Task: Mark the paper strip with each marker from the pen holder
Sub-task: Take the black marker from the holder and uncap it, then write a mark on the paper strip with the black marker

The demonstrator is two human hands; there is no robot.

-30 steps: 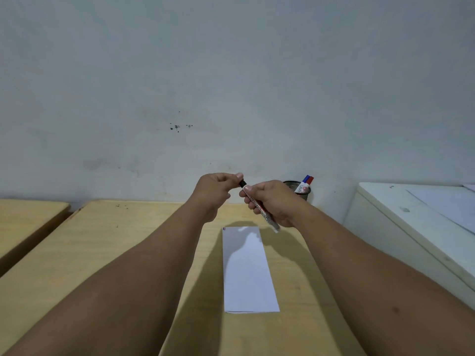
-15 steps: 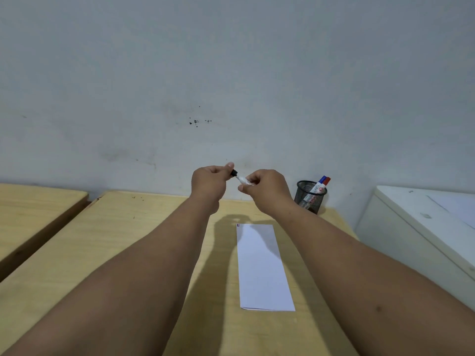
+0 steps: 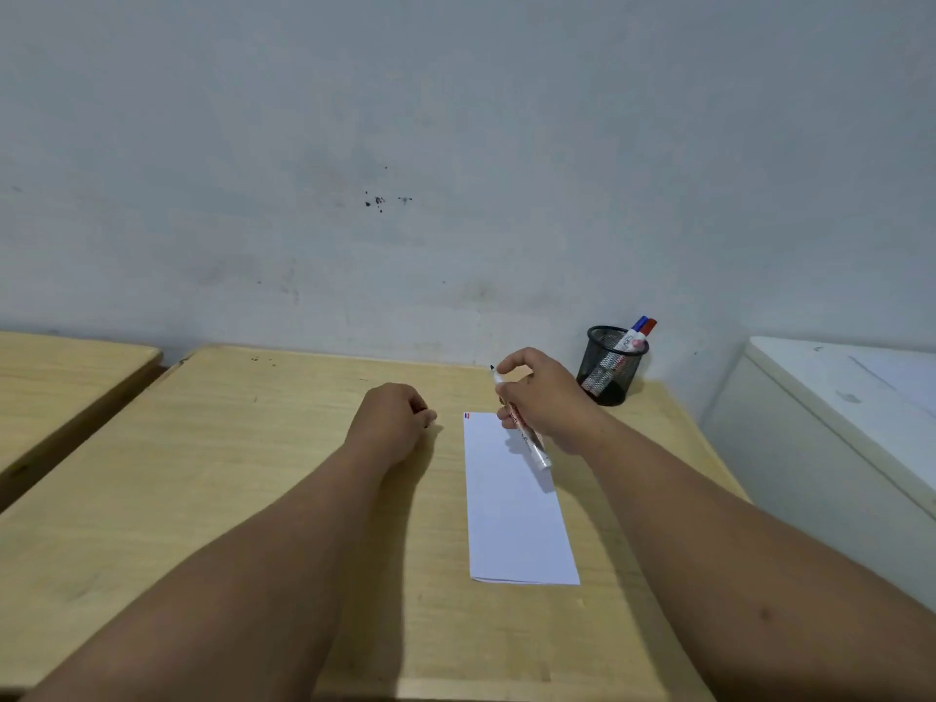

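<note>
Two marks already sit at the far-left corner of the light, easily shifted paper strip (image 3: 516, 504), while the right hand (image 3: 547, 402) grips the stiff uncapped marker (image 3: 524, 428) mid-barrel and the left hand (image 3: 392, 423) stays fisted, contents hidden.

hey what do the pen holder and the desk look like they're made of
The pen holder looks like black metal wire mesh with a matte finish: you can see through its fine grid to the markers inside. The desk looks like pale wood or wood-look laminate, smooth with a soft sheen and faint grain lines; the picture can't settle which.
</note>
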